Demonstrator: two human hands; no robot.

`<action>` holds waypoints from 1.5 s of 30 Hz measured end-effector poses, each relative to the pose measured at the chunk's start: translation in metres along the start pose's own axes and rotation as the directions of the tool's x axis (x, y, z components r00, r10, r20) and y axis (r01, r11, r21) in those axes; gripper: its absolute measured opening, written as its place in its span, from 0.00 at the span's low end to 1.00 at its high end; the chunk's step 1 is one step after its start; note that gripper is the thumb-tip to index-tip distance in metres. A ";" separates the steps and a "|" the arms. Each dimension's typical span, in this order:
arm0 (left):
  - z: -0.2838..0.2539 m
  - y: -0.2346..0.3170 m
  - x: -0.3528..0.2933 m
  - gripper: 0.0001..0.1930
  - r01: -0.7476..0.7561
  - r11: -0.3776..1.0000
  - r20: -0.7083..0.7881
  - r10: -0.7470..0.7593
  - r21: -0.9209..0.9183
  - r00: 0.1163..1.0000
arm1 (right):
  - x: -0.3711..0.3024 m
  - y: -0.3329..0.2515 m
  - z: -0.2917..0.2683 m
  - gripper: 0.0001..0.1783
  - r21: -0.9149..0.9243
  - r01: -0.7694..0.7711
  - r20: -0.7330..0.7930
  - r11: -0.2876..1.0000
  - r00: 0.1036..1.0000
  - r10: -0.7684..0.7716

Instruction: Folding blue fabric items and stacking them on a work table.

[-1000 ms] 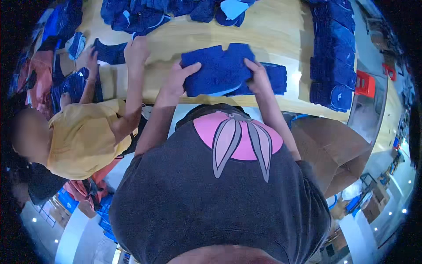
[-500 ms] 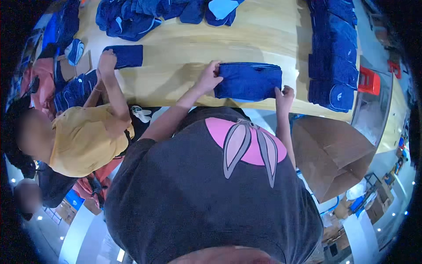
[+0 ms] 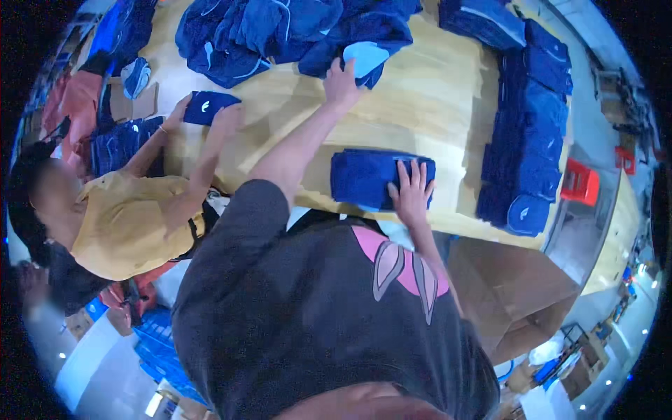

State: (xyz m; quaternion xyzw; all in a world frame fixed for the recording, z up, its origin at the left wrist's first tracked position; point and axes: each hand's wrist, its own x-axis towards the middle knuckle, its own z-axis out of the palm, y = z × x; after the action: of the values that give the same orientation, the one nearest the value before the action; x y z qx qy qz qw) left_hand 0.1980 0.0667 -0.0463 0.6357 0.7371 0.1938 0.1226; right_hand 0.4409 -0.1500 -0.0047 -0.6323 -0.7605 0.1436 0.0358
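Note:
My left hand (image 3: 341, 85) reaches forward over the table, fingers apart, touching the near edge of a dark blue garment with a light blue panel (image 3: 365, 59) in the loose heap. My right hand (image 3: 413, 185) lies flat, fingers spread, on the right part of a folded dark blue garment (image 3: 359, 180) near the table's front edge. That folded piece forms a neat rectangle; its right end is partly covered by my hand.
A loose heap of dark blue garments (image 3: 259, 31) lies at the back. Folded stacks (image 3: 528, 133) line the table's (image 3: 448, 91) right side. At left, a co-worker in yellow (image 3: 133, 217) handles a folded piece (image 3: 203, 107). A cardboard box (image 3: 511, 280) and red stool (image 3: 579, 183) stand right.
My left hand has left the folded garment and reached forward to the heap. My right hand has moved from its corner onto its top. The view has shifted; the co-worker's hands moved right.

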 end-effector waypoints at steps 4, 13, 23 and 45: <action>0.033 -0.017 0.055 0.33 0.284 0.957 0.220 -0.266 -0.054 0.939 | -0.018 -0.001 -0.010 0.28 0.241 0.040 -0.144 0.970 0.990 -0.005; -0.009 -0.087 -0.017 0.08 0.027 0.677 0.071 0.038 -0.736 0.997 | -0.003 -0.015 -0.047 0.19 0.411 0.056 -0.290 0.910 0.954 0.073; -0.130 -0.250 -0.277 0.10 0.519 0.817 0.349 -0.424 -0.252 0.836 | 0.065 -0.079 -0.065 0.17 0.580 0.173 -0.293 0.796 0.956 0.005; -0.340 -0.073 -0.182 0.09 -0.266 0.484 -0.136 0.286 -0.834 0.948 | 0.047 -0.441 -0.045 0.24 -0.733 -0.655 -0.666 0.186 0.746 0.005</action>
State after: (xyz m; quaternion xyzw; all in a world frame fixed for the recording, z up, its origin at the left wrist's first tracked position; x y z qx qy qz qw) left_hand 0.0170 -0.1649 0.2136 0.6085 0.4384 0.5352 0.3887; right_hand 0.0226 -0.1664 0.1489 -0.6900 -0.4786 -0.5137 -0.1761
